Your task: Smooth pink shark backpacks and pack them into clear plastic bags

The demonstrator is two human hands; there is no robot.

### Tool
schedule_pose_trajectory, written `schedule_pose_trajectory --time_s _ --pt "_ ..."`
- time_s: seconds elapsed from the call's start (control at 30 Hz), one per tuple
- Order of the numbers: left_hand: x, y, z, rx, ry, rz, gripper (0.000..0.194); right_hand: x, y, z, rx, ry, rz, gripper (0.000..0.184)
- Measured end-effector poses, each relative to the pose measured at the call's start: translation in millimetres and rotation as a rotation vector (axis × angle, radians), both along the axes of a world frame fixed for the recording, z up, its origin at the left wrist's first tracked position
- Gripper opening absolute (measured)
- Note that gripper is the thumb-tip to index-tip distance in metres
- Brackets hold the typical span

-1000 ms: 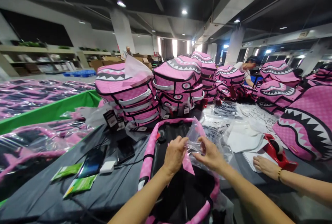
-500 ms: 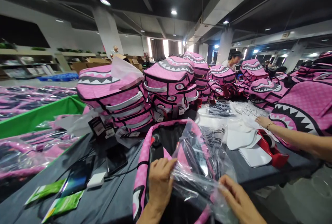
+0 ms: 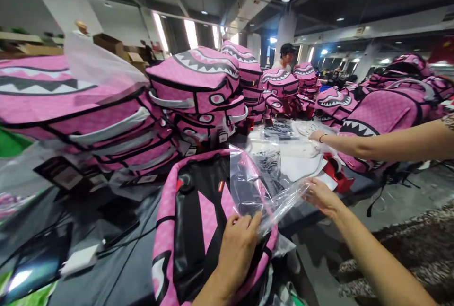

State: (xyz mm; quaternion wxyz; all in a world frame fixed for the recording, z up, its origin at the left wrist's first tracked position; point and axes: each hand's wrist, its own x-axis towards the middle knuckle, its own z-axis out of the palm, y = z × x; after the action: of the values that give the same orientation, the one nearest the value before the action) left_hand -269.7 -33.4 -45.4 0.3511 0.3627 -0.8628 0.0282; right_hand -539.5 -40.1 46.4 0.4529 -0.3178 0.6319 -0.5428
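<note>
A clear plastic bag [image 3: 244, 187] stretches between my two hands, above the right side of a pink and black backpack [image 3: 187, 202]. My left hand [image 3: 241, 237] is closed on the bag's near edge, over the middle of the backpack. Farther right, my right hand [image 3: 321, 197] pinches the bag's other end, beyond the backpack's right edge. The backpack lies on the dark-covered table with its black panel and pink straps facing up. Part of its lower right side is hidden by my left hand and forearm.
Stacks of pink shark-mouth backpacks [image 3: 193, 74] stand behind and to the left. A co-worker's hand [image 3: 317, 135] reaches in from the right, near white sheets [image 3: 298, 166] and a red item [image 3: 338, 173]. A phone [image 3: 39, 258] and white box [image 3: 81, 259] lie at left.
My right hand has moved up and to the right, drawing the plastic bag sideways off much of the backpack's black panel. My left hand has shifted slightly right. The view has turned right.
</note>
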Motion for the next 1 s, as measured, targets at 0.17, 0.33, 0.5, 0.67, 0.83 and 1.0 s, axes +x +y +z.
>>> schedule_pose_trajectory --time_s 0.17,0.33,0.5,0.67,0.83,1.0 --pt "13 -26 9.7 -0.039 0.179 -0.079 0.033 24 12 -15.5 -0.300 -0.012 -0.186 0.047" --pt "61 -43 36.0 -0.371 0.357 0.176 0.032 16 28 -40.0 -0.366 0.972 0.086 0.019" --pt "67 -34 18.3 -0.255 0.117 0.109 0.036 -8 21 -53.4 -0.031 0.473 0.207 0.030" --pt "60 -44 -14.9 0.259 -0.111 0.104 0.053 -5 16 -26.9 0.003 -0.203 0.156 0.055" --pt "81 -70 15.9 0.171 0.457 0.214 0.033 15 28 4.2 -0.034 0.286 0.484 0.038" --pt "108 -46 45.1 -0.127 0.523 0.369 0.025 -11 14 -11.7 -0.057 1.183 0.336 0.011"
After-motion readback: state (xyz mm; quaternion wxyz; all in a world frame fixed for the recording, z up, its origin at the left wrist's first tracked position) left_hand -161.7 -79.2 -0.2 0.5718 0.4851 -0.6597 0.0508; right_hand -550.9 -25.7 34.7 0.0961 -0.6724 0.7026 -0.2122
